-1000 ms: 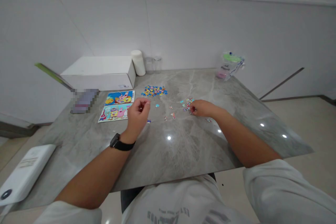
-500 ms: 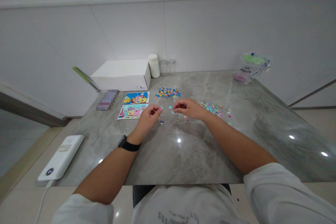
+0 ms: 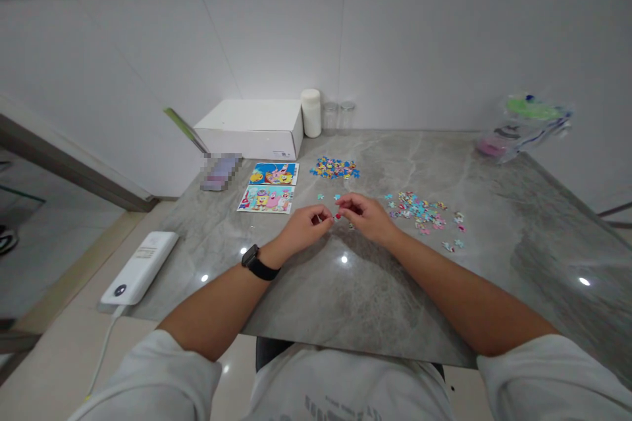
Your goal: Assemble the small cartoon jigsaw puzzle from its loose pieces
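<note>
My left hand (image 3: 311,225) is closed in a pinch above the table, and whatever its fingertips hold, if anything, is too small to make out. Facing it closely, my right hand (image 3: 366,216) pinches a small red jigsaw puzzle piece (image 3: 338,216) between thumb and fingers. The piece sits in the narrow gap between both sets of fingertips. Just beyond the hands lie loose light-blue pieces, one of them a small puzzle piece (image 3: 320,197). To the right is a spread pile of pastel puzzle pieces (image 3: 419,208); farther back, a pile of mostly blue and yellow pieces (image 3: 336,168).
Two cartoon picture cards, an upper card (image 3: 274,173) and a lower card (image 3: 266,199), lie left of the hands. Behind stand a white box (image 3: 251,135), a white bottle (image 3: 311,113) and clear jars (image 3: 346,118). A plastic bag (image 3: 523,128) and power bank (image 3: 141,268) flank the grey table (image 3: 395,316).
My hands have come closer together, and a red puzzle piece now shows between the fingertips. The camera view has shifted, so the table's things appear farther right.
</note>
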### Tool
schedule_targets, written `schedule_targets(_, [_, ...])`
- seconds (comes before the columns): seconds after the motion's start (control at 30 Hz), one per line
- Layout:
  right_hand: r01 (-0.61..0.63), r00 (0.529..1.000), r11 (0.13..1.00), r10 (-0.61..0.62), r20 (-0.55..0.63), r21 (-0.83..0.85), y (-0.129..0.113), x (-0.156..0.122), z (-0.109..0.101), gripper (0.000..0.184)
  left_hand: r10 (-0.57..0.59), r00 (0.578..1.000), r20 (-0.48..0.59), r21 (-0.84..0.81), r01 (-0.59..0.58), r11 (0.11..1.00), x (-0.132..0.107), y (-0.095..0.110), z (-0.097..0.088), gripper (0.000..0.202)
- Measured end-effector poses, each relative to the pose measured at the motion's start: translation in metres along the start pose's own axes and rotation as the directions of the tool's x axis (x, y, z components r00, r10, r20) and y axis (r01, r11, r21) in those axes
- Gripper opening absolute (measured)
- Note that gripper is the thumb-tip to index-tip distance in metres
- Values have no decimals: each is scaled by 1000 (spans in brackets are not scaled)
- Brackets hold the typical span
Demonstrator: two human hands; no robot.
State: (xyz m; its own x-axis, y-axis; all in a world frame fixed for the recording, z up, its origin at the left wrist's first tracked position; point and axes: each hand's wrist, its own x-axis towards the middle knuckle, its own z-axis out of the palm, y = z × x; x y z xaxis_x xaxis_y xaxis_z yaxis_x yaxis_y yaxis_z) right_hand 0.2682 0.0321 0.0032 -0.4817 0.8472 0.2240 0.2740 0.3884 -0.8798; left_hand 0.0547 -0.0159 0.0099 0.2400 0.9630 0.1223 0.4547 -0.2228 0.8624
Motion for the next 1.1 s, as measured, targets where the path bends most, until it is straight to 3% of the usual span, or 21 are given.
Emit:
schedule_targets(0.13, [100, 986, 986, -116, -119, -130, -8, -7, 4, 23, -66, 996, -54, -170, 56, 984, 1, 3, -3, 25])
schedule_targets(0.23, [192, 968, 947, -226, -111, -256, -12, -11, 8, 20, -125, 989, -85, -221, 104, 970, 1, 6, -4, 27])
schedule_targets(0.6, [269, 943, 873, -324, -72, -406, -10, -13, 13, 14, -38, 998, -57, -128, 31, 991, -1, 3, -4, 22])
schedule_targets(0.77, [258, 955, 859, -297, -20, -442, -10, -12, 11, 14, -28, 999, 26, 4, 28, 1000, 0, 0, -12, 24])
schedule_targets(0.87, [266, 955, 856, -297, 1, -443, -9, -11, 11, 15, 23, 995, 93, 137, -36, 990, 0, -1, -23, 26])
schedule_targets(1.0, [263, 964, 832, -248, 95, -490, -4, -10, 15, 15, 102, 994, 46, 465, -112, 878, 1, -9, -43, 23])
schedule_targets(1.1, [274, 962, 784, -213, 172, -557, -1, -9, 20, 15, 113, 992, 61, 589, -127, 798, 1, -16, -50, 21])
